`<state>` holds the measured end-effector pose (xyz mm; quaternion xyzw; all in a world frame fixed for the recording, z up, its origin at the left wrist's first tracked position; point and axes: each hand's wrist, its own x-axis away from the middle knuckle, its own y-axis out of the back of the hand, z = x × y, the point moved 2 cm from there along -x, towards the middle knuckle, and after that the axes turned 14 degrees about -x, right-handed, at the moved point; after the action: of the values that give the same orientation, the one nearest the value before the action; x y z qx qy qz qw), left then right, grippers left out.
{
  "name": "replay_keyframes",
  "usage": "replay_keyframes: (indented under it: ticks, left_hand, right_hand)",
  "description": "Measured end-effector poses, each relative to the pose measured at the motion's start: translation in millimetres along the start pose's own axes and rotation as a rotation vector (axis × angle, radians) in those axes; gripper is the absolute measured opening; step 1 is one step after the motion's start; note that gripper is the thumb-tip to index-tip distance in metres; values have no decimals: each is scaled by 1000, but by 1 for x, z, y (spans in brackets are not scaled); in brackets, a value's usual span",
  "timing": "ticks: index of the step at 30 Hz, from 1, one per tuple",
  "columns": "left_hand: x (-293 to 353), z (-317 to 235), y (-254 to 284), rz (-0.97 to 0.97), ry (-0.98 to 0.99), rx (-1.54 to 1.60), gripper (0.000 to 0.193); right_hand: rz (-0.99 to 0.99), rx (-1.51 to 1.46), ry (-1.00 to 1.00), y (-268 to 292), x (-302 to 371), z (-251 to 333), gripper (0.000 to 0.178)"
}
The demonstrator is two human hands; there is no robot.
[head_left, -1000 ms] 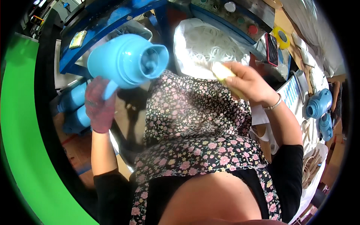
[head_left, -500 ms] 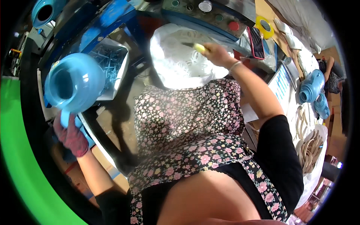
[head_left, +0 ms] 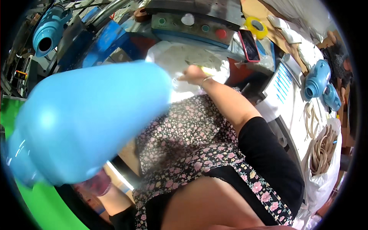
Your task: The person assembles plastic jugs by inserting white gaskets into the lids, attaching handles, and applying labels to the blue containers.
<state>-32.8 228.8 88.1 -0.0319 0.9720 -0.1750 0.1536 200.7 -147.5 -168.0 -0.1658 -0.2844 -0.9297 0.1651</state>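
A large light-blue plastic jug point(head_left: 90, 115) fills the left of the view, tilted and close to the camera. My left hand point(head_left: 99, 183), in a dark red glove, is closed at its lower side; the jug hides most of the fingers. Over at the upper middle, my bare right hand point(head_left: 193, 74) is closed round a knife, whose yellow handle point(head_left: 207, 71) shows beside the fingers. That hand is over a white plastic bag point(head_left: 165, 51) with pale scraps in it. The jug covers the bag's left side.
Behind the bag stands a control box point(head_left: 193, 27) with a red button. A phone point(head_left: 250, 45) and a yellow tape roll point(head_left: 256, 27) lie to its right. More blue jugs stand at upper left point(head_left: 48, 34) and right point(head_left: 318, 78), near another person point(head_left: 337, 57).
The jug has come up and right, much closer to the camera, and has turned so its mouth no longer shows. My right hand has moved left and slightly down with the knife.
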Motion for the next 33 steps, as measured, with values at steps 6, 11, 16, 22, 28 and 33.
replay_keyframes:
  ticks: [6,11,16,22,28,33]
  left_hand:
    - [-23,62,-79,455,376,-822,45]
    - [-55,53,-116,701,-54,-792,70]
    - [-80,42,-190,939,-375,-906,69]
    - [-80,52,-173,896,-276,-723,71]
    - [-90,55,-180,978,-273,-726,83]
    - [-82,59,-174,818,-206,-795,73]
  right_hand:
    - [-86,137,24,57,48,23,35]
    - [-391,156,414,94,79,38,30]
    - [-358,172,174,108,63,44,34]
    - [-424,275,414,123,77,59,31]
    - [-340,413,339,151,106,113,33]
    - [126,-174,918,138,235,197,17]
